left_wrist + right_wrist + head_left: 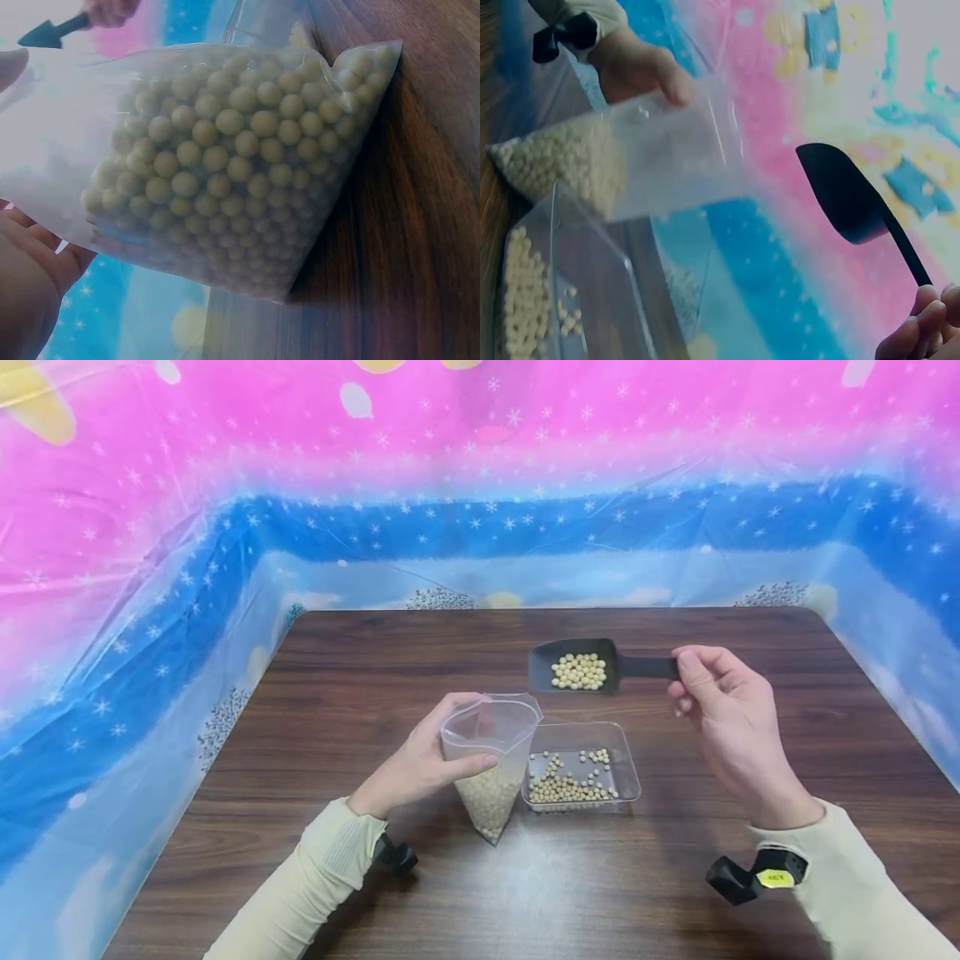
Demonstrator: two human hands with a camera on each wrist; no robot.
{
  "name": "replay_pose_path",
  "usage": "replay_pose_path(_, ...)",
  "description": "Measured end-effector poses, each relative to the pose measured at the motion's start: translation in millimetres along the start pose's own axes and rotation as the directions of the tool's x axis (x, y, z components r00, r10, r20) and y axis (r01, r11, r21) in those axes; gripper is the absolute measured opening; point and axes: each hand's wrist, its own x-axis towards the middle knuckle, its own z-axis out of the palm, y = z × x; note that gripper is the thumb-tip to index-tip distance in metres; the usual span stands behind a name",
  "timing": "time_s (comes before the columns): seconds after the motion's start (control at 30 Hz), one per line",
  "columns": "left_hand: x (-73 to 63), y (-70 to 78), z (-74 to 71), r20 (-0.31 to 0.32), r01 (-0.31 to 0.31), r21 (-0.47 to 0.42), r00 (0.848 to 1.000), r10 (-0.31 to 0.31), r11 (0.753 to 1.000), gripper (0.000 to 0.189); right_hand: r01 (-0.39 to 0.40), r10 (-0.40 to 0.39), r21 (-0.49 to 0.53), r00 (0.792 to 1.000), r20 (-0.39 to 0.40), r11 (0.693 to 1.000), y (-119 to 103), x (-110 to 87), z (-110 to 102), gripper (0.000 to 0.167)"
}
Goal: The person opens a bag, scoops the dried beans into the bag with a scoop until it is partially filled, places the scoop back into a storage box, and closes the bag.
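Note:
A clear plastic bag (pixel 491 777), its lower part filled with round pale yellow beans (pixel 232 150), stands upright on the table with its mouth open. My left hand (pixel 431 756) holds it around the upper part, thumb in front and fingers behind. In my right hand (pixel 735 718), the handle of a black scoop (pixel 611 652) is pinched between thumb and fingers. The scoop is level above the table, behind the tray, and carries a small heap of beans (pixel 579 672). In the right wrist view the scoop (pixel 844 195) shows its dark underside.
Right beside the bag sits a clear plastic tray (pixel 628 768) with a thin layer of loose beans (pixel 566 789), thickest along its near side. Dark wood tabletop (pixel 360 668) lies underneath. A pink and blue patterned cloth (pixel 465 531) walls in the back and sides.

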Motion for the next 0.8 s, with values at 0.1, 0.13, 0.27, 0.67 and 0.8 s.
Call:
replay_pose_path(0.1,0.0,-0.3,0.0,-0.002,-0.011,0.001,1.0,0.011,1.0,0.063,0.062,-0.063,-0.061,0.998,-0.004,0.996,-4.3,-0.5,15.5,0.013)
replay_pose_path(0.13,0.0,-0.3,0.0,-0.003,-0.011,0.003,1.0,0.011,1.0,0.063,0.078,-0.079,-0.086,0.997,-0.007,0.993,-5.3,-0.6,19.6,0.012)
replay_pose_path(0.27,-0.4,-0.6,0.2,-0.004,0.001,0.001,1.0,-0.001,1.0,0.062,0.151,-0.157,-0.232,0.988,-0.009,0.961,-8.2,-1.0,31.0,0.008)
replay_pose_path(0.67,0.8,1.4,1.3,0.006,0.038,-0.012,0.999,-0.038,0.999,0.065,0.645,-0.644,-0.528,0.733,0.219,0.553,-1.6,-10.6,49.6,0.018)
replay_pose_path(0.8,-0.1,-1.1,0.2,0.011,0.01,-0.004,1.0,-0.01,1.0,0.063,0.81,-0.809,-0.489,0.505,0.301,0.323,-0.9,-10.6,60.7,0.03)
